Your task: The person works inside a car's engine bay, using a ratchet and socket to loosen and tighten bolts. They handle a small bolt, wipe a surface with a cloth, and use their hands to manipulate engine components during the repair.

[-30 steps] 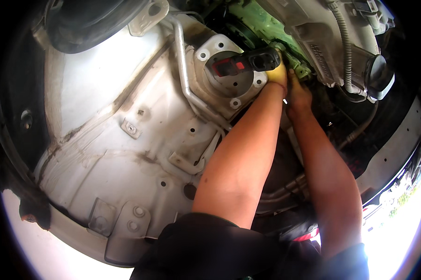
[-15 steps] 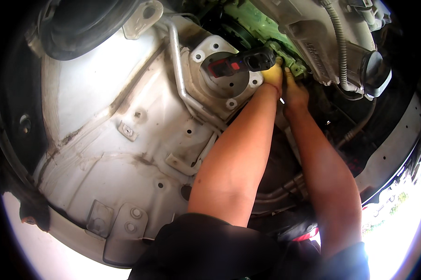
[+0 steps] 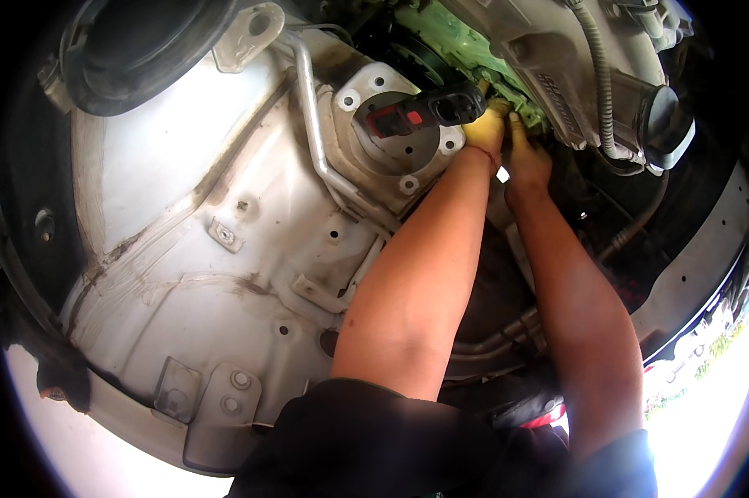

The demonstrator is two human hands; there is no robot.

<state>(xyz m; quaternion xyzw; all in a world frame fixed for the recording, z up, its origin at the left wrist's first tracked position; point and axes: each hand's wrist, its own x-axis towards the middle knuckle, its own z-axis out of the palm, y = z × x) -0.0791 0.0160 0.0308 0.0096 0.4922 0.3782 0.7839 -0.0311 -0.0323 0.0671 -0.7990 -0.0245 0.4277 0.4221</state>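
Note:
Both my bare hands reach forward among the parts of a car's engine bay. My left hand (image 3: 485, 131), lit yellow, has its fingers curled over the small parts next to a greenish lit bracket (image 3: 530, 116). What it grips is hidden. Close on its right, my right hand (image 3: 527, 159) has one digit pointing up and the other fingers bent out of sight, at the same spot. A black handheld device with red patches (image 3: 420, 114) lies across the round strut mount (image 3: 366, 149), its far end by my left hand. Whether a hand touches it, I cannot tell.
A dirty white body panel (image 3: 183, 249) with a bent metal pipe (image 3: 308, 124) fills the left. Above is a round black part (image 3: 142, 50). A large grey engine casting (image 3: 532, 58), a ribbed hose (image 3: 602, 83) and a black cap (image 3: 666, 124) crowd the upper right.
The view has shifted very slightly. My left hand has turned a little at the lit parts, and the right one stays nearly in place beside it. The black device remains across the strut mount.

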